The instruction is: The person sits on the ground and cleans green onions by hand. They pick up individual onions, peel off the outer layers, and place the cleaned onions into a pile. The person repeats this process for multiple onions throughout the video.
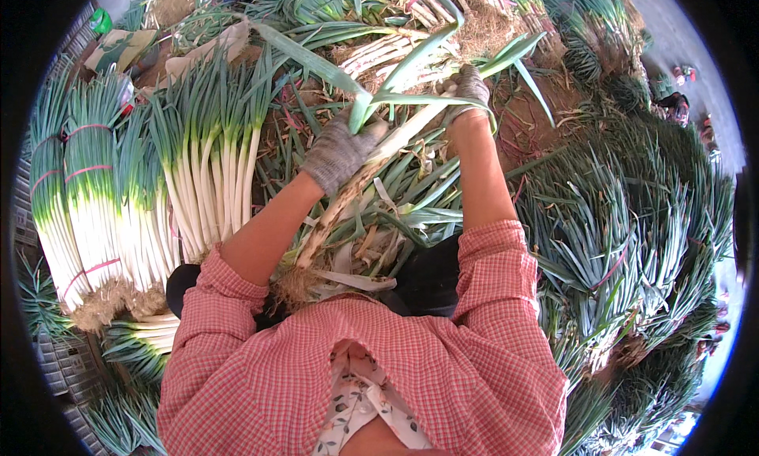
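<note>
A long green onion stalk [409, 133] runs slantwise in front of me, its lower part covered in soiled, dry outer skin. Its tangled roots [293, 285] point down towards my lap. My left hand [344, 151], in a grey knit glove, grips the stalk around its middle; a bent green leaf [360, 109] rises by the thumb. Farther up, my gloved right hand [471, 93] is closed at the stalk's leafy end, with green leaves sticking out past it. Whether it holds the stem or a strip of leaf, I cannot tell. Stripped leaves [430, 198] lie beneath the stalk.
Banded bundles of clean green onions [89, 177] stand at the left, beside a loose upright group [204, 154]. Unpeeled onions [379, 56] lie ahead on brown ground. Large leafy piles [616, 236] fill the right side. A sack [210, 50] lies at the upper left.
</note>
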Demonstrator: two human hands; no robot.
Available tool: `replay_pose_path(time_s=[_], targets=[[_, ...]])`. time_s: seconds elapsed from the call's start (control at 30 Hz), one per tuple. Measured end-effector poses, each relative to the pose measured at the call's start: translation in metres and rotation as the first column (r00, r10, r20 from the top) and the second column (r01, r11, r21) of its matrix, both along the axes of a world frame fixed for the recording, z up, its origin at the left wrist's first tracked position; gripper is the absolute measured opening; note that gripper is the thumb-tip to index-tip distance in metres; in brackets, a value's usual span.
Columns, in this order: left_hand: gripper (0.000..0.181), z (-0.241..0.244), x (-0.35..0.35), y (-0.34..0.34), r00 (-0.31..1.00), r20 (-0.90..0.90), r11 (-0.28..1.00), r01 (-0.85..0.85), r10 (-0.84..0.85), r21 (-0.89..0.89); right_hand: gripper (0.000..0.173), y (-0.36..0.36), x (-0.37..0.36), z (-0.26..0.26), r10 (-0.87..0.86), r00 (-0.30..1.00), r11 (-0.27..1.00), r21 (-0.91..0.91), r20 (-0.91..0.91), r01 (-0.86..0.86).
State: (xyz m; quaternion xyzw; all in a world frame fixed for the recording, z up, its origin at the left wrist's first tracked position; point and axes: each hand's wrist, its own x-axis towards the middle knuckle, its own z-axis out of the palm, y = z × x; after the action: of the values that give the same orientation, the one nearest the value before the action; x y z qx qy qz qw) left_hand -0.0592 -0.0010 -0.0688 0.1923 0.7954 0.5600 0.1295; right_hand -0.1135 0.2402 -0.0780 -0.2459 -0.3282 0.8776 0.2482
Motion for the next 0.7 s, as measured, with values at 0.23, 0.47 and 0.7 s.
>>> replay_pose_path(time_s=[0.23, 0.47, 0.7], targets=[[0.05, 0.018, 0.042, -0.075, 0.952, -0.122, 0.74, 0.132, -0.279, -0.66, 0.018, 0.129, 0.015, -0.019, -0.273, 0.961, 0.959, 0.085, 0.04, 0.269], [0.017, 0.015, 0.044, -0.138, 0.897, -0.038, 0.504, 0.211, -0.44, -0.837, 0.019, 0.284, 0.062, -0.035, -0.56, 0.829, 0.799, 0.277, 0.019, 0.533], [0.023, -0.013, 0.014, -0.205, 0.937, 0.166, 0.21, 0.237, -0.307, -0.949, 0.024, 0.327, 0.11, 0.032, -0.619, 0.744, 0.784, 0.244, 0.25, 0.57]])
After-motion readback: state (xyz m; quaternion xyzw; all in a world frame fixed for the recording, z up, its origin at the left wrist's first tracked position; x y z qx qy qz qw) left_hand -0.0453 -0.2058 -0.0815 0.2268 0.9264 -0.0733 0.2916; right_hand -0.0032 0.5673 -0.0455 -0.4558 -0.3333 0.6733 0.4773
